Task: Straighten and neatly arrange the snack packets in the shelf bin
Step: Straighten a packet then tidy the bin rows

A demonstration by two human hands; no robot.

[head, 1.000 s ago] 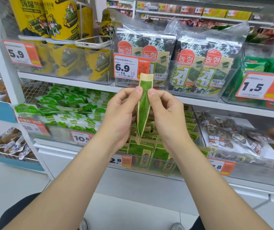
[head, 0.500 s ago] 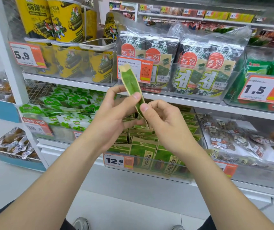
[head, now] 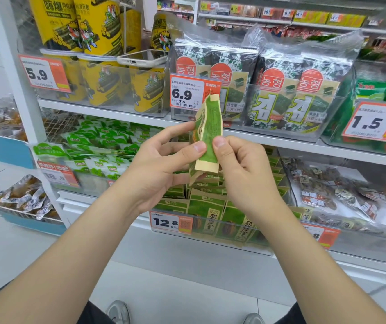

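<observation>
L hand (head: 161, 164) + R hand (head: 241, 167) both pinch green pkt (head: 207, 134) | pkt upright, in front of bin (head: 253, 246)

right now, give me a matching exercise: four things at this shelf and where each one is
Things:
1 green packet
2 phone
3 12.8 price tag
4 1.5 price tag

Places:
A lying on the yellow tubs
B front of the lower bin
C pinched between left hand and right hand
D upper shelf, far right

Pairs: 1-C, 2-A, 3-B, 4-D
</observation>
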